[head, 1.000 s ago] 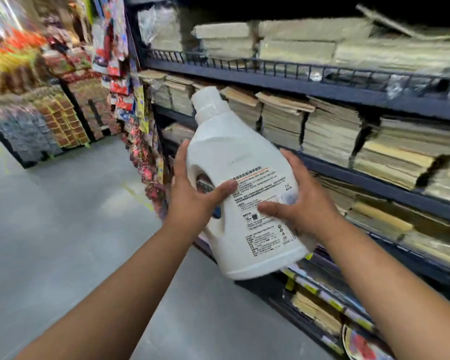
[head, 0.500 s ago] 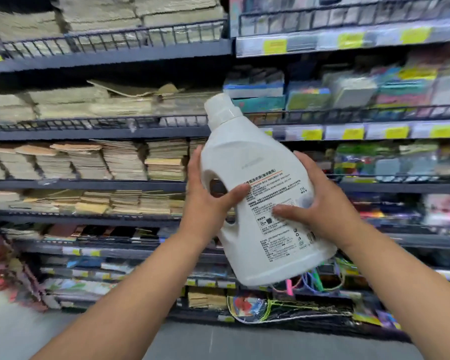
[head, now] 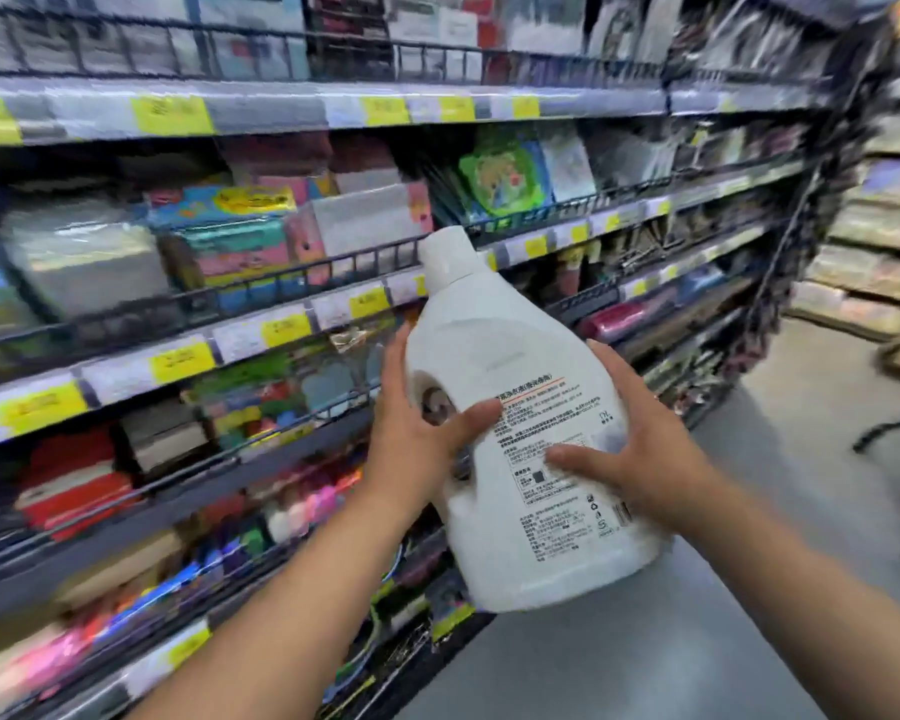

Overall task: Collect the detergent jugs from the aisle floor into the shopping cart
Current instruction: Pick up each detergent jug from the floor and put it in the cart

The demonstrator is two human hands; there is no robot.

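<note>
Fingers [head: 476, 415] of the left hand [head: 417, 449] wrap around the handle side of the white jug [head: 520, 407], with the thumb lying across the front near the label. The right hand [head: 640, 459] presses on the other side, its fingers spread flat over the printed label, so both hands are closed on the jug and carry it together. The jug is in the air in front of the person, above the grey floor [head: 671, 641], and it tilts a little, its white cap [head: 445, 252] leaning to the upper left. The label with small black text faces the camera. Behind the jug stand the shelves [head: 281, 324], full of colourful packs that are blurred, with yellow price tags [head: 183, 362] along the shelf edges. At the far right edge, a dark curved metal part [head: 889, 428] shows over the floor; I cannot tell what it belongs to. Both forearms are bare and reach in from the bottom of the view.
</note>
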